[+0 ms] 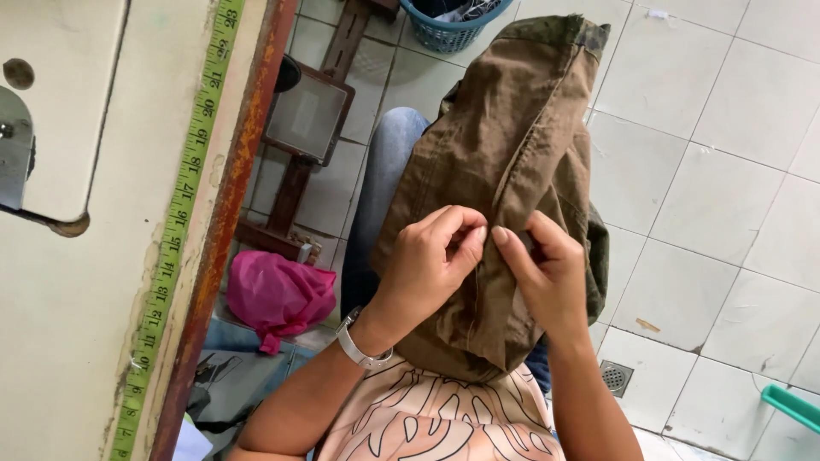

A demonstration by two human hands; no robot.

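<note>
Count of items: two hands; one brown garment (pixel 512 145); one wristwatch (pixel 359 346); one green measuring tape (pixel 184 201); one blue basket (pixel 457 26); one pink cloth bundle (pixel 278 294); one floor drain (pixel 617 376); one treadle pedal (pixel 307 115); one teal object (pixel 794 405), only partly in view at the lower right edge.

Containers: the blue basket stands on the white tiled floor (pixel 726 196) at the top of the view; it holds dark cloth, the kind of which cannot be told; only its lower rim and wall are visible.

Position of the garment: the brown garment lies draped over the person's lap and knee, on top of a blue-jeaned leg (pixel 384 171); a stitched seam runs down its length between the two hands.

Left hand (pixel 431 265): fingers and thumb are closed together, pinching the fabric at the seam; the wristwatch sits on this wrist.

Right hand (pixel 547 273): fingers are curled and pressed onto the fabric just beside the left hand; the fingertips of both hands nearly touch at the seam.

Surroundings: the measuring tape is fixed along the edge of the cream sewing table (pixel 77 299) at the left; the pink bundle lies on the floor beneath that edge.
</note>
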